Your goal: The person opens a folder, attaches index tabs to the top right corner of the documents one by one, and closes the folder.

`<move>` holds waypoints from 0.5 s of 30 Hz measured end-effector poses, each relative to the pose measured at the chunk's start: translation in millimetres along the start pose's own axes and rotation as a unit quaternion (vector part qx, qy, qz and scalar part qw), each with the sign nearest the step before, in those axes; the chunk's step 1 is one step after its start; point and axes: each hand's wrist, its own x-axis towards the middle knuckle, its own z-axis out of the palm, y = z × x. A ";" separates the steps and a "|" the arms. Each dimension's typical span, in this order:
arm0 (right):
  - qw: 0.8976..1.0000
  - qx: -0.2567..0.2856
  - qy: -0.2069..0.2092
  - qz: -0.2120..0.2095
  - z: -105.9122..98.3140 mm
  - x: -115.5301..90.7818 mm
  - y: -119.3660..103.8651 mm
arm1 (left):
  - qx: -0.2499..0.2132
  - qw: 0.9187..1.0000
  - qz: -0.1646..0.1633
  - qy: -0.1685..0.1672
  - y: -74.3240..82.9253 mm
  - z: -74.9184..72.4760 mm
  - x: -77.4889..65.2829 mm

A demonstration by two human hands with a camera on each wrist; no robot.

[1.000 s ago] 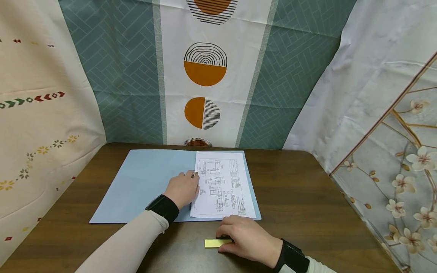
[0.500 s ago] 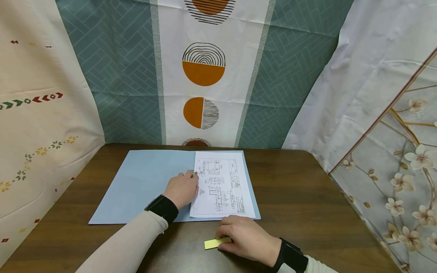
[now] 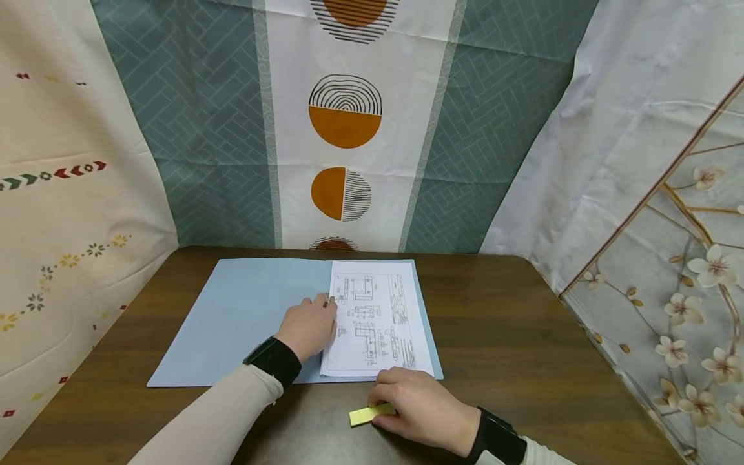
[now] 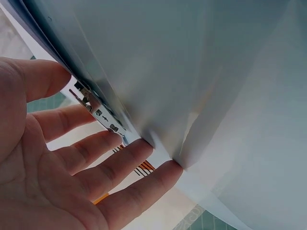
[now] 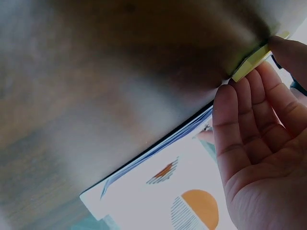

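Note:
A light blue folder (image 3: pixel 256 303) lies spread on the table, with a stack of white drawing sheets (image 3: pixel 401 323) on its right half. On the fold, my left hand (image 3: pixel 308 326) rests with relaxed fingers beside a metal clip (image 3: pixel 327 301). The left wrist view shows its fingertips touching around the clip and the sheet edge (image 4: pixel 139 132). Nearer the front, my right hand (image 3: pixel 415 408) pinches a narrow yellow sticky-note pad (image 3: pixel 363 415) between thumb and fingers. Its left end sticks out; the right end is hidden by the hand. In the right wrist view the pad (image 5: pixel 249 64) sits low over the table.
The brown wooden table (image 3: pixel 494 323) extends around the folder. A patterned curtain (image 3: pixel 221 129) hangs behind its back edge. Fabric with flowers (image 3: pixel 674 310) hangs at the right, and cream cloth (image 3: pixel 70 213) at the left.
The yellow pad has turned slightly in my right hand, its left end swinging toward the front. My left hand stays on the fold; the head view has shifted a little.

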 end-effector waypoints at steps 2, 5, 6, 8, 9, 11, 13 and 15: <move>1.000 -0.002 0.004 0.000 -1.5 -0.4 0.7 | 0.001 1.000 0.001 -0.002 0.9 0.1 1.4; 1.000 -0.010 0.011 0.002 -3.5 -0.7 2.2 | 0.002 1.000 0.001 -0.004 1.6 0.6 3.6; 1.000 -0.012 0.014 0.002 -4.1 -0.6 2.8 | 0.001 1.000 -0.002 -0.004 1.7 0.5 4.2; 1.000 -0.015 0.018 0.002 -6.4 0.1 4.4 | -0.005 1.000 -0.007 -0.004 1.4 0.7 5.0; 1.000 -0.016 0.019 0.002 -8.0 0.6 5.4 | -0.009 1.000 -0.010 -0.004 1.2 0.9 5.3; 1.000 -0.013 0.019 0.006 -12.0 2.1 7.8 | -0.018 1.000 -0.017 -0.002 0.5 0.6 5.8; 1.000 -0.010 0.017 0.013 -17.0 4.0 10.8 | -0.024 0.999 -0.021 -0.002 -0.1 -0.1 6.5; 1.000 -0.004 0.015 0.025 -22.0 5.8 15.0 | -0.029 0.999 -0.024 -0.001 -0.5 -1.8 7.7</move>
